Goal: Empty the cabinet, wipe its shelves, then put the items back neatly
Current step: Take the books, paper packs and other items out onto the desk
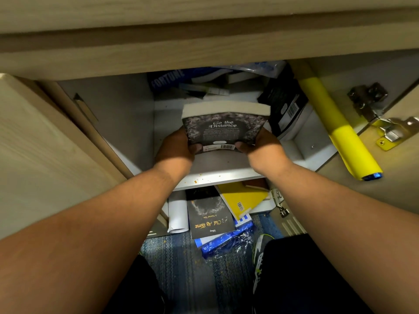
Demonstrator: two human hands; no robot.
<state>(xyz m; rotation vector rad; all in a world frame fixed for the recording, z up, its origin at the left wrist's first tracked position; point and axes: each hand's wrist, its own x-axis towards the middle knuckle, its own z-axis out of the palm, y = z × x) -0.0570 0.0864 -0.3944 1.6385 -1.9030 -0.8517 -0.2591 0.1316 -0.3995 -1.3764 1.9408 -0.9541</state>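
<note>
A thick dark paperback titled "Go the Distance" (223, 125) is held over the grey upper shelf (217, 164) of the open cabinet. My left hand (175, 147) grips its lower left corner, thumb on the back cover. My right hand (260, 147) grips the lower right corner the same way. Behind the book, at the back of the shelf, lie a blue "Fortune" item (166, 80), papers and a dark book (284, 103) leaning on the right wall.
A yellow roll (335, 123) leans by the open right door with its metal hinge (371, 105). Below the shelf lie a black book "As Old As Time" (209, 217), a yellow book (241, 200), a white paper roll (178, 214) and blue plastic (226, 242) on blue carpet.
</note>
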